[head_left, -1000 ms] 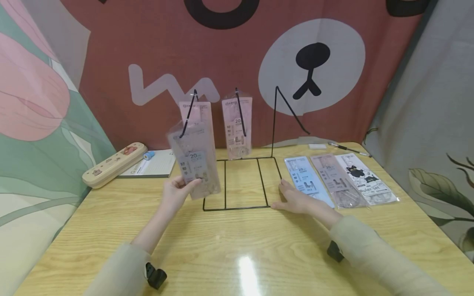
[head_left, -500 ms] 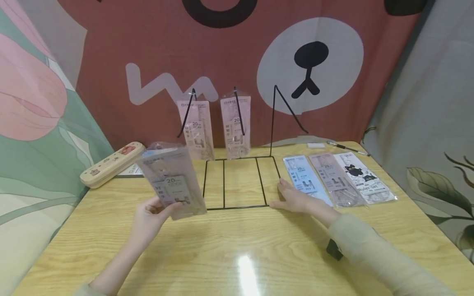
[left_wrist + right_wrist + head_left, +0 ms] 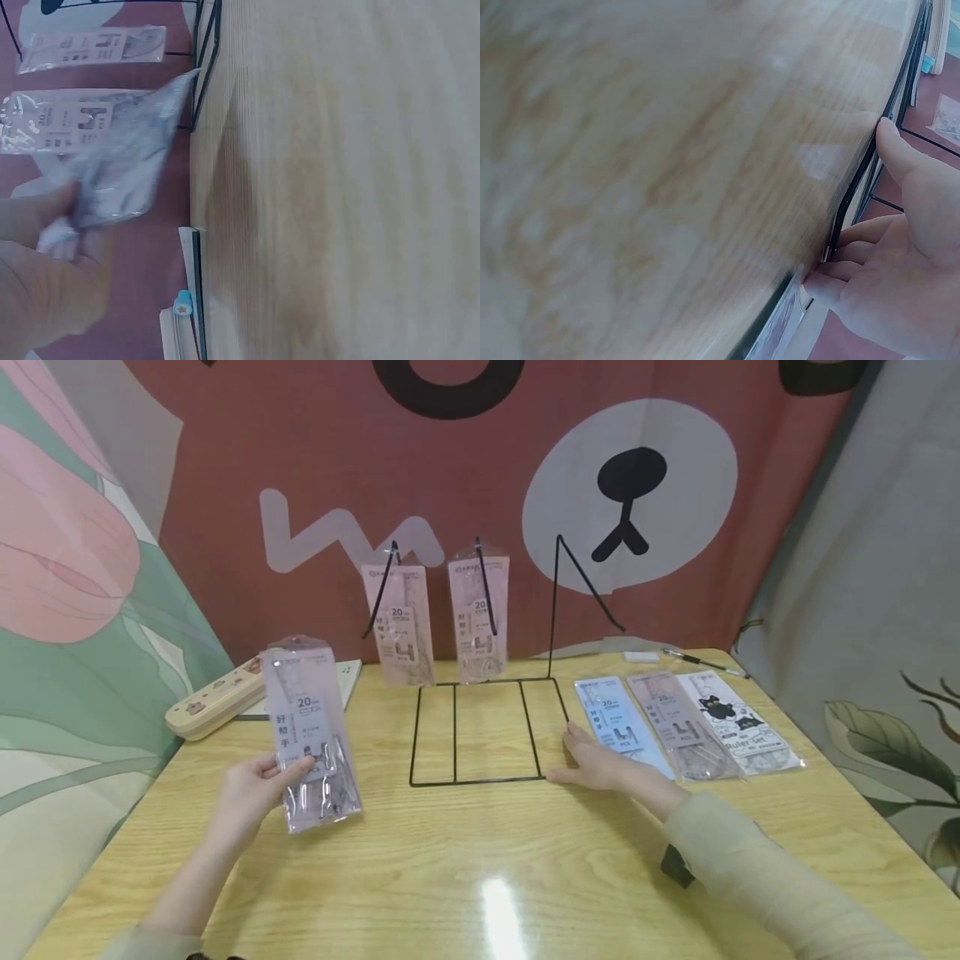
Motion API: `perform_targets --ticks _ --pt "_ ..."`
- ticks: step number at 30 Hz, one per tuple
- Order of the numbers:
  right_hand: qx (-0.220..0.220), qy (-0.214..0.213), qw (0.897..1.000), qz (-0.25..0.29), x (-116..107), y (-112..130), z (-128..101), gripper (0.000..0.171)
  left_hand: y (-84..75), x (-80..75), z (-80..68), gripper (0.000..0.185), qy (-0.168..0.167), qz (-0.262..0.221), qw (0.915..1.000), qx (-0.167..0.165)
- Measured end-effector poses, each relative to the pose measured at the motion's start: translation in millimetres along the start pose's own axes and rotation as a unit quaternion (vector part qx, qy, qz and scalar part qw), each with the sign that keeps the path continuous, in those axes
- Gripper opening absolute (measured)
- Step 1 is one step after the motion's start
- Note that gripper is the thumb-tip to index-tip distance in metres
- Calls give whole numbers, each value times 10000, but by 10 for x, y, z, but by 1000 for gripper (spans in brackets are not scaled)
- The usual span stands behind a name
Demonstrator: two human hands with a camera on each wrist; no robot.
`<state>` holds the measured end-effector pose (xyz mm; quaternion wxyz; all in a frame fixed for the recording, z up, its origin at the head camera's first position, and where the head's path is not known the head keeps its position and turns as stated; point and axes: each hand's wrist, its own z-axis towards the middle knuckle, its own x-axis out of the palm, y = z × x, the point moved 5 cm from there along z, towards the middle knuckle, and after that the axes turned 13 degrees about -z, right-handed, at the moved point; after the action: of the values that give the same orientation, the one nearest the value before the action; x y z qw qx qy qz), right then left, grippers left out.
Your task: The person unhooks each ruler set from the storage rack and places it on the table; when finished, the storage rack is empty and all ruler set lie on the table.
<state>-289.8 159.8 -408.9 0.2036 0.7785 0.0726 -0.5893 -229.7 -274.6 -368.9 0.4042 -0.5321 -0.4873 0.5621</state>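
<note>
Plastic ruler packet (image 3: 311, 735) hangs pinched by one edge in her left hand (image 3: 251, 789); right hand (image 3: 596, 764) lies flat on the wire rack (image 3: 480, 731). That slick sleeve could slip free.

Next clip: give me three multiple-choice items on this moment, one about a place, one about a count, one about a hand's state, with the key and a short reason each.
1. Where does the right hand rest?
A. on the pencil case
B. at the wire rack's base corner on the table
C. on the pen

2. How many ruler packs hang on the rack?
A. two
B. four
C. none

3. What is the left hand doing?
A. lying flat on the table
B. gripping the rack
C. holding a ruler pack

Key: 1 B, its fingers lie by the rack's right front corner. 2 A, two packs hang on the hooks. 3 C, its thumb and fingers pinch the pack's lower edge.
</note>
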Motion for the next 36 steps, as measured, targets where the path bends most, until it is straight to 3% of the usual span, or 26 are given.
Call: perform_targets --ticks 3,5,8,17,23,26,31,36 --pt "8 6 10000 13 7 2 -2 90 97 76 106 57 386 374 9968 -592" --pt "4 8 10000 11 7 4 0 90 148 144 177 53 521 473 9944 -790" --pt "0 17 10000 -8 11 8 5 90 181 235 273 49 583 589 9922 -935" --pt "46 52 10000 -11 11 11 -6 89 187 334 440 38 583 1656 9769 -1217" --pt "52 41 10000 10 2 2 3 91 -4 325 405 68 642 2192 9698 -849" --pt "38 31 10000 1 -7 0 11 91 -102 325 426 77 819 2231 9702 -476" --pt "23 -13 10000 42 -9 -2 16 91 -243 383 581 76 913 1567 9829 323" --pt "24 13 9999 107 12 3 -1 92 -316 539 810 80 811 381 9942 588"
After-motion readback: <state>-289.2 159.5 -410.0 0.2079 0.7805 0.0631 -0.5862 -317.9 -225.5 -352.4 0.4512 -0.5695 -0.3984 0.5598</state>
